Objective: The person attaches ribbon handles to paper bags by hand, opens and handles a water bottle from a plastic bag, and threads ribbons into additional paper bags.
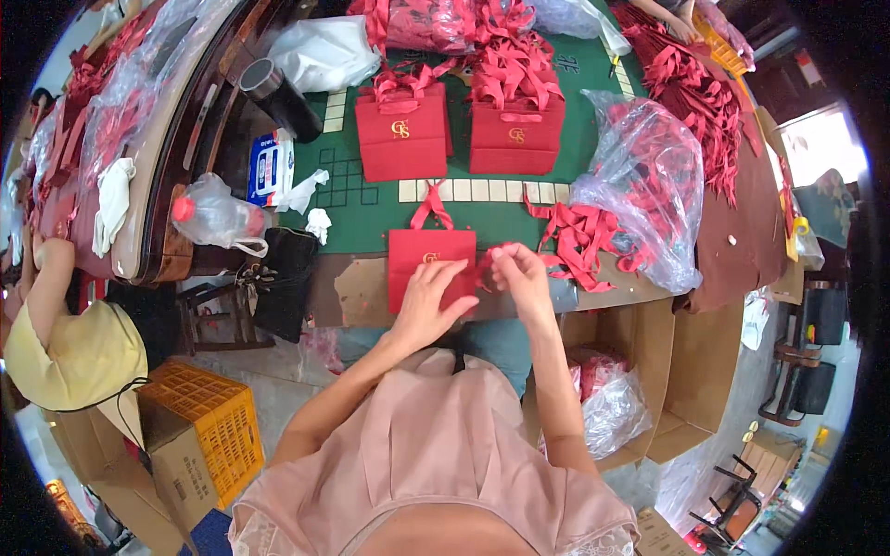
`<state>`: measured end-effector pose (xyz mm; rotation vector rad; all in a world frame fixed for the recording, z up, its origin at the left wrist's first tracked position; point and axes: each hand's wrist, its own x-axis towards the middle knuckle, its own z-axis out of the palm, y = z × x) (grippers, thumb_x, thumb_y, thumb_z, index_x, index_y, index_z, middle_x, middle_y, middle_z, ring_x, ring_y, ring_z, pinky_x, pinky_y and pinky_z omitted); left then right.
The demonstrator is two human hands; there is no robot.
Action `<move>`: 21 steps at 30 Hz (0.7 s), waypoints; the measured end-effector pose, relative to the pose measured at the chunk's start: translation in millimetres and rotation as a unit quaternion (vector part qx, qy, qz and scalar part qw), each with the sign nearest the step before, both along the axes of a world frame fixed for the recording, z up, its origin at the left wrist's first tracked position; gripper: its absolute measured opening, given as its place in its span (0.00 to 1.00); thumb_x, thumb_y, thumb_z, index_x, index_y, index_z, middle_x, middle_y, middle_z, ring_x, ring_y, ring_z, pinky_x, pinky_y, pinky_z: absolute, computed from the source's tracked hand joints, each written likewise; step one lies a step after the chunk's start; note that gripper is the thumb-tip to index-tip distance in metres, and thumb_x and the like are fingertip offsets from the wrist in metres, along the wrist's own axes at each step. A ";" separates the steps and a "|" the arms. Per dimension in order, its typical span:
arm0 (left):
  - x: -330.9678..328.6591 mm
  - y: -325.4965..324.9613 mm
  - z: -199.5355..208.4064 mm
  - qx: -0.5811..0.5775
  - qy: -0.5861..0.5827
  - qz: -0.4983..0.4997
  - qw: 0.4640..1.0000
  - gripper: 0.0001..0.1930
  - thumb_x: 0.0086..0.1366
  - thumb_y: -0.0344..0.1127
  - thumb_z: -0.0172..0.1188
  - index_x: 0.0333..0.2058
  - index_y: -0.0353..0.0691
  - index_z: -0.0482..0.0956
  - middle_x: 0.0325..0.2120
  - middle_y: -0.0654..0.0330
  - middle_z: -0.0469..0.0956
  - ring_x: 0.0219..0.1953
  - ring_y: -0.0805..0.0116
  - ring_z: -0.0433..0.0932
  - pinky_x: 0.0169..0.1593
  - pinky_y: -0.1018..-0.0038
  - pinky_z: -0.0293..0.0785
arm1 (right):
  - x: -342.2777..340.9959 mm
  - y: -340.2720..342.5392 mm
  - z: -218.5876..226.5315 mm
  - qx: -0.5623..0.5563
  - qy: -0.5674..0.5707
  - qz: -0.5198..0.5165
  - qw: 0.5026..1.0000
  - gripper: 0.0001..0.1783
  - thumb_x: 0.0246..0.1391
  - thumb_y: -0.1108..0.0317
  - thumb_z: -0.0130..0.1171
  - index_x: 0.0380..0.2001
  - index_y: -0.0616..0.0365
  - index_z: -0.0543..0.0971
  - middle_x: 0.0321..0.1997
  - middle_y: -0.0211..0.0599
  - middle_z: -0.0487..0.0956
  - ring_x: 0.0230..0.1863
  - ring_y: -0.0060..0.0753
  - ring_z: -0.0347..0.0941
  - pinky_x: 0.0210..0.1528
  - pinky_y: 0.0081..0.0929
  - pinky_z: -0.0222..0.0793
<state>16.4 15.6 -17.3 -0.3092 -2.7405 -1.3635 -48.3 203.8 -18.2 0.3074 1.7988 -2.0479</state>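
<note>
A small red gift bag [419, 255] with a gold emblem lies flat at the near edge of the green table [501, 221], one red ribbon handle looping from its top. My left hand [428, 301] presses flat on the bag's front. My right hand [519, 276] pinches a piece of red ribbon [486, 269] at the bag's right edge. Loose red ribbons [579, 236] lie just to the right, spilling from a clear plastic bag [640, 181].
Two finished red bags [403, 130] [517, 130] stand upright at the back with more ribbon heaps behind. A person in yellow [69, 347] sits to the left by an orange crate [209, 426]. Open cardboard boxes [667, 371] stand on the floor at right.
</note>
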 end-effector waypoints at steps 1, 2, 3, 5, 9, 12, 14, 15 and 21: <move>-5.5 3.6 0.5 0.071 -0.001 0.006 0.997 0.31 0.58 0.43 0.69 0.58 0.39 0.71 0.51 0.49 0.74 0.54 0.49 0.71 0.61 0.58 0.65 | 1.0 -5.9 5.5 -0.019 -0.010 0.006 1.000 0.08 0.63 0.62 0.61 0.33 0.53 0.78 0.28 0.22 0.77 0.27 0.13 0.71 0.29 0.14 0.67; -10.6 7.2 1.0 0.090 -0.007 0.003 0.996 0.29 0.61 0.41 0.67 0.58 0.37 0.71 0.52 0.47 0.75 0.55 0.47 0.72 0.61 0.57 0.65 | 1.5 -10.1 7.0 -0.019 -0.012 0.007 1.000 0.08 0.63 0.62 0.61 0.33 0.53 0.78 0.28 0.22 0.77 0.27 0.13 0.71 0.29 0.14 0.67; -12.6 10.4 -1.2 0.090 -0.008 0.005 0.996 0.29 0.61 0.41 0.67 0.58 0.37 0.71 0.52 0.47 0.75 0.55 0.47 0.72 0.61 0.57 0.65 | 1.7 -13.5 7.8 -0.068 -0.027 -0.001 0.997 0.08 0.64 0.61 0.60 0.33 0.53 0.78 0.28 0.22 0.77 0.27 0.13 0.72 0.29 0.13 0.67; -15.9 16.6 -5.9 0.100 -0.035 0.013 0.994 0.27 0.62 0.38 0.66 0.58 0.36 0.70 0.51 0.47 0.75 0.56 0.51 0.72 0.58 0.59 0.69 | 2.6 -14.8 11.3 -0.128 -0.033 -0.017 0.991 0.08 0.64 0.61 0.60 0.34 0.52 0.78 0.28 0.22 0.78 0.27 0.13 0.72 0.28 0.13 0.67; -14.5 23.3 -10.6 0.168 -0.098 0.036 0.980 0.24 0.63 0.35 0.65 0.55 0.35 0.70 0.49 0.48 0.76 0.55 0.53 0.74 0.54 0.60 0.73 | -0.5 -4.9 17.4 -0.203 -0.083 -0.026 0.975 0.07 0.64 0.61 0.59 0.36 0.51 0.77 0.28 0.22 0.77 0.27 0.15 0.73 0.26 0.14 0.66; -11.7 24.0 -17.9 0.212 -0.079 0.032 0.973 0.18 0.64 0.34 0.63 0.50 0.35 0.71 0.45 0.50 0.77 0.47 0.59 0.77 0.49 0.65 0.75 | 1.2 -1.0 16.8 -0.245 -0.108 -0.027 0.963 0.07 0.64 0.61 0.60 0.35 0.50 0.77 0.27 0.21 0.77 0.27 0.15 0.73 0.26 0.14 0.65; -7.5 21.5 -17.9 0.285 -0.177 0.022 0.942 0.14 0.65 0.30 0.62 0.47 0.35 0.71 0.35 0.55 0.79 0.37 0.67 0.80 0.40 0.71 0.77 | 0.6 1.1 17.6 -0.243 -0.110 -0.037 0.963 0.06 0.64 0.61 0.60 0.35 0.50 0.77 0.27 0.21 0.77 0.27 0.15 0.73 0.26 0.14 0.65; -6.0 19.5 -18.3 0.285 -0.177 0.025 0.942 0.14 0.65 0.30 0.62 0.47 0.35 0.71 0.35 0.55 0.79 0.37 0.67 0.80 0.40 0.71 0.77 | -0.3 3.0 17.6 -0.240 -0.111 -0.048 0.963 0.06 0.64 0.62 0.60 0.35 0.50 0.77 0.27 0.21 0.77 0.27 0.15 0.73 0.25 0.14 0.65; -2.3 2.4 -34.5 0.313 -0.239 0.012 0.919 0.09 0.65 0.25 0.59 0.44 0.36 0.77 0.32 0.67 0.79 0.33 0.81 0.76 0.38 0.79 0.74 | 0.3 16.7 -8.4 -0.013 -0.031 -0.040 0.999 0.06 0.63 0.64 0.61 0.36 0.53 0.76 0.27 0.24 0.77 0.29 0.16 0.72 0.28 0.17 0.68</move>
